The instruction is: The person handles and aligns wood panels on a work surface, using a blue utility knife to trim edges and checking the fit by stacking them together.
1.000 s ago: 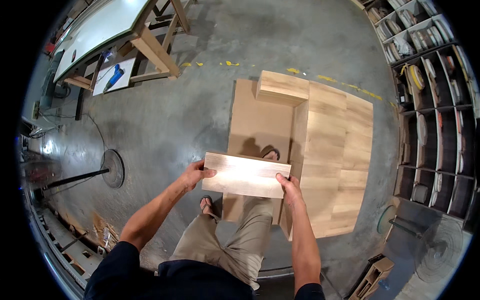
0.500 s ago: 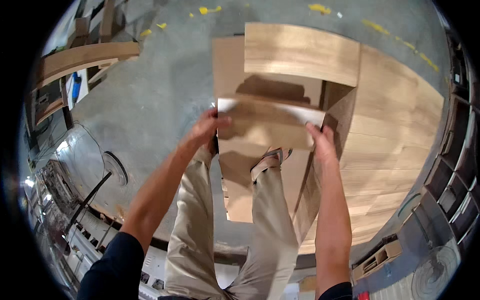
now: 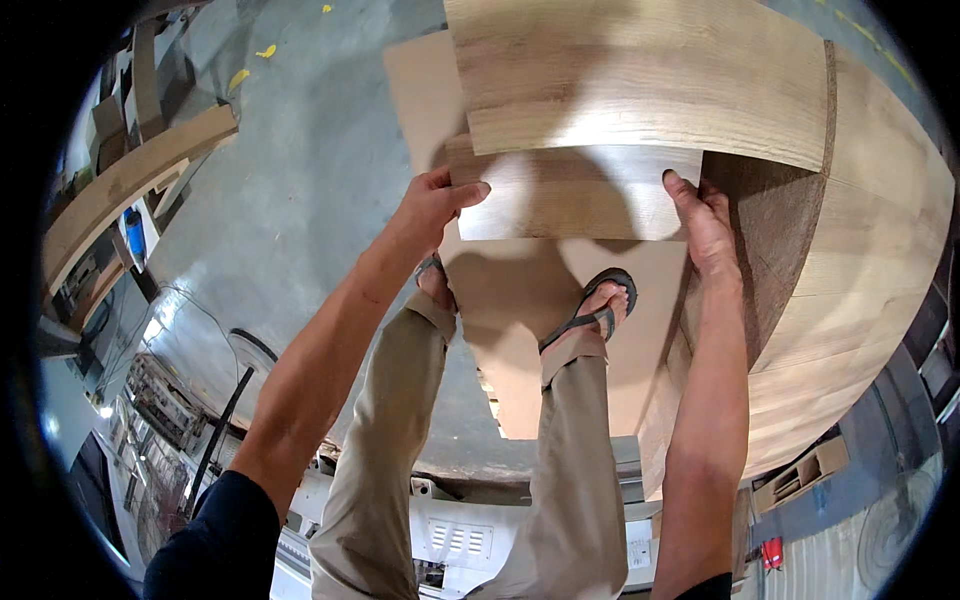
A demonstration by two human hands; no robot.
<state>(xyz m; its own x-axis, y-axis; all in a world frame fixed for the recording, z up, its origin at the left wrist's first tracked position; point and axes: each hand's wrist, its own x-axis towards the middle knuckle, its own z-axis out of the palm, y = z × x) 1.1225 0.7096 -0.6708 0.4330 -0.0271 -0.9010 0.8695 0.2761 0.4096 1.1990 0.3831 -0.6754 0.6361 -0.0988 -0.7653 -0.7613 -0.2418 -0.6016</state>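
Note:
A short wood-grain board (image 3: 565, 200) spans between my two hands, roughly level above the floor. My left hand (image 3: 440, 205) grips its left end, thumb on top and fingers curled around the edge. At the right end, my right hand (image 3: 705, 222) holds on in the same way. The board's far edge meets or lies just under the near edge of a larger wood-grain panel (image 3: 640, 80); whether they touch I cannot tell. Beside my right hand is a dark brown side face (image 3: 770, 245) below the neighbouring panels.
Wide wood-grain panels (image 3: 865, 220) lie along the right. A brown cardboard sheet (image 3: 530, 290) covers the floor under the board, with my sandalled right foot (image 3: 600, 305) on it. Curved wooden pieces (image 3: 140, 185) stand at the left. A white machine (image 3: 470, 540) is near my legs.
My hands have carried the board away from me, closing the gap to the larger panel. The head view has shifted closer, and my right foot now shows more fully.

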